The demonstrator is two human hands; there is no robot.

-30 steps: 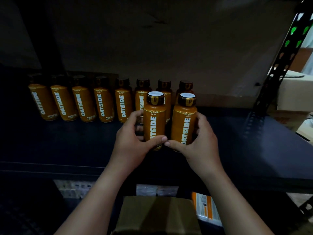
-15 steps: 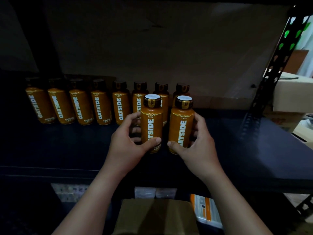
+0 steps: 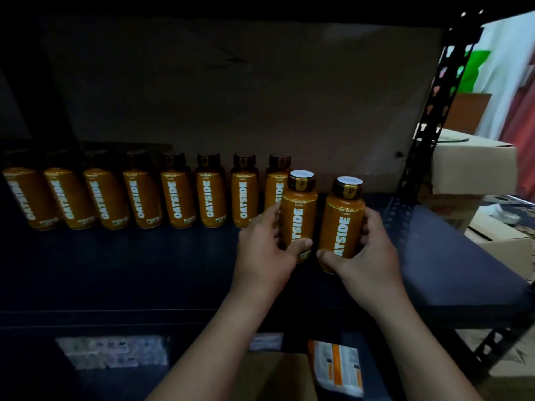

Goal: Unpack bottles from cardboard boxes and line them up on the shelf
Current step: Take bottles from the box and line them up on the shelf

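A dark shelf board (image 3: 144,270) is spanning the frame's middle, carried at the right by a black perforated upright (image 3: 428,117). Eight orange OATSIDE bottles (image 3: 178,195) are standing in a row along its back, from the left edge toward the centre, dark caps up.

Two upright orange bottles (image 3: 320,221), white-capped, stand before a row of eight (image 3: 139,198) on the dark shelf (image 3: 144,270).

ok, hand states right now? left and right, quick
Left hand: grips the left bottle, thumb across its front.
Right hand: grips the right bottle, fingers curled round its side.
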